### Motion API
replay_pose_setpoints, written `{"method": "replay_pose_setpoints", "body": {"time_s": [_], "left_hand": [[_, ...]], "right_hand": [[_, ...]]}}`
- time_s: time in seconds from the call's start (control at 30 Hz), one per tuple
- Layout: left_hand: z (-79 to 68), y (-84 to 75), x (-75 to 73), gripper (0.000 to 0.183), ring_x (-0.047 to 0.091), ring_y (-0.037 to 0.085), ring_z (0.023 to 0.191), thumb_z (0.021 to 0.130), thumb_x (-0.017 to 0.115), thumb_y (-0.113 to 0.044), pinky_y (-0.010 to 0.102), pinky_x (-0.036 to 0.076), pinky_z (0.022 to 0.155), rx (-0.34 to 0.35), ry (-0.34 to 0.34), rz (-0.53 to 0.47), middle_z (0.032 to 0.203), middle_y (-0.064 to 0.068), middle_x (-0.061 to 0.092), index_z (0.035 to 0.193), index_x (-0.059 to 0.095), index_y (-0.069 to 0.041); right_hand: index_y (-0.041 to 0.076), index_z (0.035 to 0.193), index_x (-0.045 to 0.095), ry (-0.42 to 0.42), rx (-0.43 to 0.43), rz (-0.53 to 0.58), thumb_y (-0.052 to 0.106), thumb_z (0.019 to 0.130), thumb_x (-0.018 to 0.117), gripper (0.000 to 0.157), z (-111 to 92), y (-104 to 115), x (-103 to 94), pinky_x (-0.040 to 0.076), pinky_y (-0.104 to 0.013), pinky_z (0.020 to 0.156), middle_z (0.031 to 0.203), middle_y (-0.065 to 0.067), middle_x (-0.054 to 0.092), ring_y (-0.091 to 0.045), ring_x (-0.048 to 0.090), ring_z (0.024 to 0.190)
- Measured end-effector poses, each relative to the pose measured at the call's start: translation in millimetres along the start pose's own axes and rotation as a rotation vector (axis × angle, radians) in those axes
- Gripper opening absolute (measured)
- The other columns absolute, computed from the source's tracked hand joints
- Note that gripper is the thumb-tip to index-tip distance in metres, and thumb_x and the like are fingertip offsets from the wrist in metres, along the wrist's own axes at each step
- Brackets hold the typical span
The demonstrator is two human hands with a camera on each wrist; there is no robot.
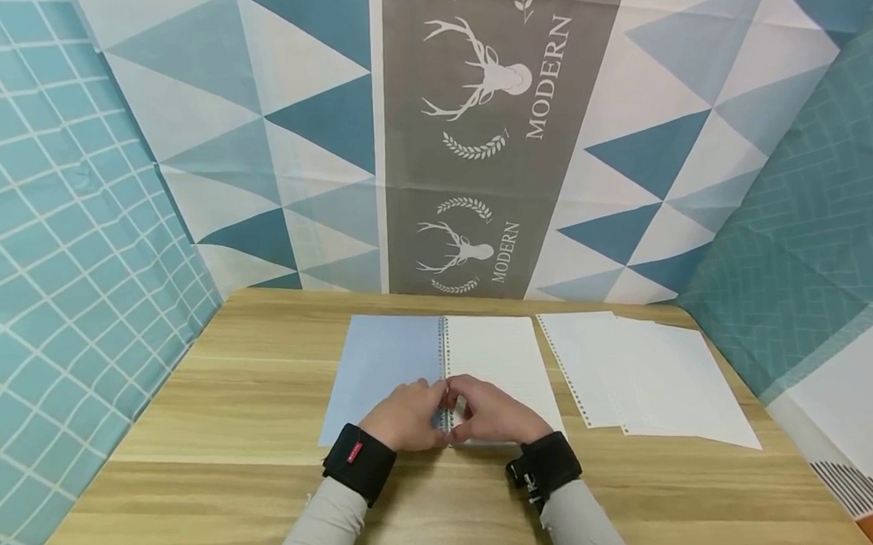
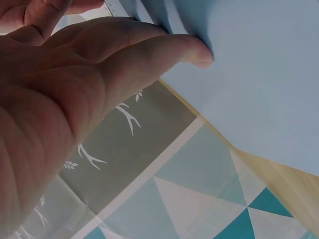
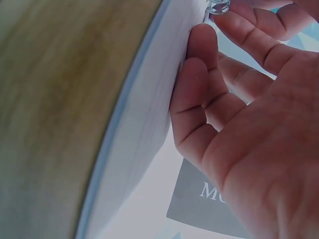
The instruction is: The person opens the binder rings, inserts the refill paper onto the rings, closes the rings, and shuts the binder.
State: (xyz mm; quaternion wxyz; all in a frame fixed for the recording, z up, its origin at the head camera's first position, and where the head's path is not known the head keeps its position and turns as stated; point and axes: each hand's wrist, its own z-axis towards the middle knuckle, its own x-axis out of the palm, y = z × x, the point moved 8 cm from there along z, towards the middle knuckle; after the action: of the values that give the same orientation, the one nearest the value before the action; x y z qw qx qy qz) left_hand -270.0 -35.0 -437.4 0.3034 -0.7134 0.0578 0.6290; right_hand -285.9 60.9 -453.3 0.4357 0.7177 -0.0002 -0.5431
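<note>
A loose-leaf ring notebook lies spread on the table, its blue cover point(image 1: 381, 352) on the left and its lined white pages point(image 1: 494, 343) on the right. Clear binding rings point(image 3: 218, 6) run down the middle. Both hands meet over the lower half of these rings. My left hand point(image 1: 408, 416) has nearly straight fingers point(image 2: 149, 50) resting on the blue cover; its thumb is hidden in the left wrist view. My right hand point(image 1: 497, 412) has bent fingers point(image 3: 192, 94), with tips at the pages and beside a ring. Whether they pinch the ring is unclear.
Several loose hole-punched white sheets point(image 1: 660, 376) overlap to the right of the notebook. The wooden table point(image 1: 230, 395) meets a patterned cloth backdrop point(image 1: 314, 148) at the back, with more cloth at both sides.
</note>
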Motion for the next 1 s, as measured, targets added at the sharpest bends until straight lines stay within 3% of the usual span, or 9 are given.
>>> {"method": "replay_pose_setpoints", "body": {"time_s": [0.23,1.0], "left_hand": [[-0.6,-0.3,-1.9,0.05,0.052,0.019,0.081,0.079,0.086,-0.033,0.038,0.047,0.073,0.001,0.005,-0.023,0.093,0.005,0.06,0.115,0.061,-0.011],[0.3,2.1,-3.0,0.043,0.051,0.018,0.078,0.073,0.085,-0.018,0.035,0.044,0.069,-0.007,0.01,-0.04,0.088,0.003,0.06,0.11,0.063,-0.013]], "right_hand": [[0.017,0.109,0.062,0.001,-0.013,-0.003,0.016,0.075,0.089,0.043,1.5,-1.0,-0.6,0.052,-0.024,0.076,0.106,0.003,0.064,-0.015,0.061,0.092],[0.015,0.107,0.062,0.017,-0.026,-0.013,0.012,0.077,0.088,0.04,0.9,-1.9,-0.4,0.052,-0.027,0.079,0.114,0.003,0.06,-0.015,0.06,0.092]]}}
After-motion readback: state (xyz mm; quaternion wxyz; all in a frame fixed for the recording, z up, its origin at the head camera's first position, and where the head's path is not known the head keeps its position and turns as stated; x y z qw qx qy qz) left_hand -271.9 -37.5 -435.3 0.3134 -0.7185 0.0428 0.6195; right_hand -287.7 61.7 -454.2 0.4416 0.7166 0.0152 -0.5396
